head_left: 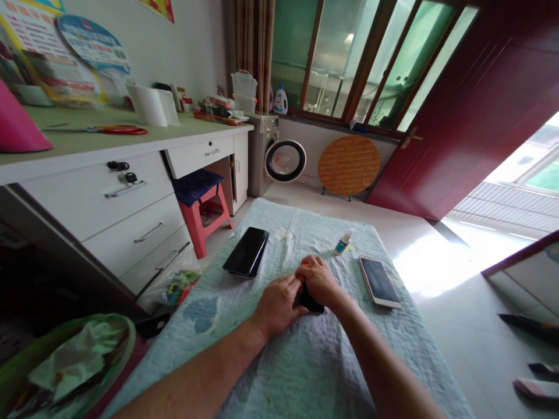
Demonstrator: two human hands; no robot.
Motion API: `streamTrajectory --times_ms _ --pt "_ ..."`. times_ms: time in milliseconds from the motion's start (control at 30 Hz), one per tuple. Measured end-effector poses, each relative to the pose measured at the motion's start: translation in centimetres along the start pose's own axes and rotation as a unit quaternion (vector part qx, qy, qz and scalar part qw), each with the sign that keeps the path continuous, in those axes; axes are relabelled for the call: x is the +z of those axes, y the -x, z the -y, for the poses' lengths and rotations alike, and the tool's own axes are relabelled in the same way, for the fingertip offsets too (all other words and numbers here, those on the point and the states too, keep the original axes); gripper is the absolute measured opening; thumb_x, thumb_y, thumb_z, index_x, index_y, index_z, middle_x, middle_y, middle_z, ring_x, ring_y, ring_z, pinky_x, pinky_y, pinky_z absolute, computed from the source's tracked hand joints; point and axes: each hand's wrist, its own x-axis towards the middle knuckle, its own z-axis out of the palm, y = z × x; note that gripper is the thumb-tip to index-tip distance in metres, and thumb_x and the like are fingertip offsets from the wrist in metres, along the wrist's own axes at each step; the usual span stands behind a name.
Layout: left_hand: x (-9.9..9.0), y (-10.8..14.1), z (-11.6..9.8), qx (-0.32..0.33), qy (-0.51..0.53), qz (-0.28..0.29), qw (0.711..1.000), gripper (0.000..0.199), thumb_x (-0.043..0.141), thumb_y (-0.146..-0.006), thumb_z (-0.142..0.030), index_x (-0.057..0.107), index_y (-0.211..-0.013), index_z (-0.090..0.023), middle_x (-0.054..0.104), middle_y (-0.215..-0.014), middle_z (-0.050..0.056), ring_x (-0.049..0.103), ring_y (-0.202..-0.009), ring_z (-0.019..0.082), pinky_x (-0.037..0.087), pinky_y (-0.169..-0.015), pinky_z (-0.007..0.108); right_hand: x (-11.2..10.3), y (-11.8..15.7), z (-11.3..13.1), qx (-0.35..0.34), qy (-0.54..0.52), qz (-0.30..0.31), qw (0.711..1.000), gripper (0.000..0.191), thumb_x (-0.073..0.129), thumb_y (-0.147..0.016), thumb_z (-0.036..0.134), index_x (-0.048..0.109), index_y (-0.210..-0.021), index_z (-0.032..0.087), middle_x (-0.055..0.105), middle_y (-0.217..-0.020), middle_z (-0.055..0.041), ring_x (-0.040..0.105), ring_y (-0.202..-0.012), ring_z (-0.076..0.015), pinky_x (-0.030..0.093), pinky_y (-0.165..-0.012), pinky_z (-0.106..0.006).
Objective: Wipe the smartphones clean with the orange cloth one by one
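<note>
In the head view, a dark phone (312, 301) lies on the light blue quilted cloth (288, 233) in front of me. My left hand (278, 305) grips its left side, thumb along the near edge. Bent over the phone's far part, my right hand (319, 280) has its fingers closed on a small orange thing (307, 266), mostly hidden by the fingers. Beyond the right hand stands a small spray bottle (343, 242) with a blue label. A white-framed phone (379, 281) rests at the right, and stacked black phones (247, 251) sit at the left.
A waste bin (126, 349) with crumpled tissue stands low at the left, near a plastic bag (174, 285). Further off are a white desk (131, 215), a red stool (198, 227), a washing machine (262, 166) with its door ajar, and a round wooden tabletop (349, 164).
</note>
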Motion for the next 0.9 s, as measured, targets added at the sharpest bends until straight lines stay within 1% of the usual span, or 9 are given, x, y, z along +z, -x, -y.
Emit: streamTrajectory --times_ms 100,200,267,400,500,600,667,800,900 --pt "0.6 0.0 0.3 -0.022 0.007 -0.043 0.999 0.048 0.079 -0.071 -0.036 0.049 -0.106 -0.021 0.057 -0.102 0.005 0.057 -0.099 0.027 0.047 -0.089 0.042 -0.1 1.0 0.6 -0.014 0.005 0.003 1.000 0.009 0.061 -0.088 0.024 0.070 -0.085 0.023 0.052 -0.105 -0.0036 0.041 -0.098 -0.0186 0.033 -0.086 -0.030" --pt "1.4 0.0 0.7 -0.012 0.015 -0.080 0.997 0.070 0.082 -0.063 -0.031 0.039 -0.117 -0.020 0.053 -0.111 0.009 0.053 -0.108 0.030 0.045 -0.095 0.045 0.0 1.9 1.1 -0.025 0.007 0.013 1.000 0.002 0.067 -0.084 0.023 0.069 -0.084 0.023 0.051 -0.105 -0.0035 0.040 -0.099 -0.0191 0.034 -0.085 -0.030" --pt "1.8 -0.1 1.0 -0.010 0.021 -0.099 0.995 0.079 0.080 -0.062 -0.029 0.032 -0.124 -0.020 0.051 -0.116 0.010 0.053 -0.111 0.031 0.043 -0.097 0.048 0.0 2.4 1.4 -0.033 0.008 0.024 0.999 0.004 0.069 -0.081 0.021 0.069 -0.084 0.022 0.050 -0.107 -0.0041 0.040 -0.099 -0.0194 0.034 -0.084 -0.030" --pt "2.4 -0.2 1.5 0.015 0.013 -0.126 0.992 0.084 0.071 -0.062 -0.026 0.026 -0.132 -0.018 0.051 -0.119 0.012 0.052 -0.114 0.034 0.038 -0.101 0.053 0.0 3.6 2.2 -0.045 -0.002 0.029 0.999 0.008 0.065 -0.082 0.016 0.069 -0.085 0.023 0.050 -0.110 -0.0042 0.039 -0.098 -0.0191 0.035 -0.083 -0.031" --pt "2.4 -0.2 1.8 0.027 0.014 -0.116 0.993 0.082 0.068 -0.065 -0.029 0.026 -0.136 -0.018 0.052 -0.124 0.015 0.051 -0.118 0.035 0.034 -0.105 0.056 -0.2 4.3 2.5 -0.053 -0.019 0.031 0.998 0.013 0.062 -0.083 0.013 0.070 -0.083 0.024 0.050 -0.103 -0.0039 0.040 -0.095 -0.0187 0.037 -0.083 -0.030" --pt "2.4 -0.2 1.9 0.048 0.025 -0.085 0.995 0.083 0.068 -0.070 -0.035 0.026 -0.140 -0.019 0.052 -0.132 0.016 0.047 -0.125 0.036 0.029 -0.108 0.059 -0.3 4.6 2.5 -0.057 -0.038 0.028 0.997 0.014 0.061 -0.084 0.014 0.071 -0.082 0.024 0.051 -0.097 -0.0042 0.042 -0.092 -0.0182 0.038 -0.082 -0.030" --pt "2.4 -0.3 2.1 0.064 0.035 -0.066 0.995 0.085 0.068 -0.073 -0.036 0.023 -0.143 -0.020 0.053 -0.134 0.016 0.045 -0.128 0.036 0.027 -0.109 0.059 -0.4 4.7 2.2 -0.052 -0.051 0.014 0.997 0.015 0.059 -0.087 0.016 0.072 -0.084 0.024 0.051 -0.095 -0.0043 0.043 -0.090 -0.0175 0.038 -0.081 -0.029" --pt "2.4 -0.2 2.4 0.080 0.057 -0.041 0.994 0.090 0.067 -0.078 -0.039 0.014 -0.148 -0.019 0.059 -0.128 0.015 0.052 -0.123 0.033 0.027 -0.110 0.059 -0.4 4.6 1.3 -0.018 -0.061 -0.025 0.998 0.021 0.053 -0.091 0.017 0.072 -0.085 0.023 0.050 -0.089 -0.0032 0.046 -0.086 -0.0155 0.038 -0.078 -0.026" --pt "2.3 -0.2 2.5 0.083 0.057 -0.036 0.994 0.088 0.065 -0.081 -0.043 0.013 -0.148 -0.019 0.059 -0.129 0.015 0.052 -0.124 0.032 0.026 -0.110 0.060 -0.4 4.5 0.2 0.018 -0.053 -0.056 0.997 0.023 0.050 -0.091 0.015 0.071 -0.083 0.021 0.049 -0.086 -0.0027 0.047 -0.082 -0.0145 0.037 -0.077 -0.025"
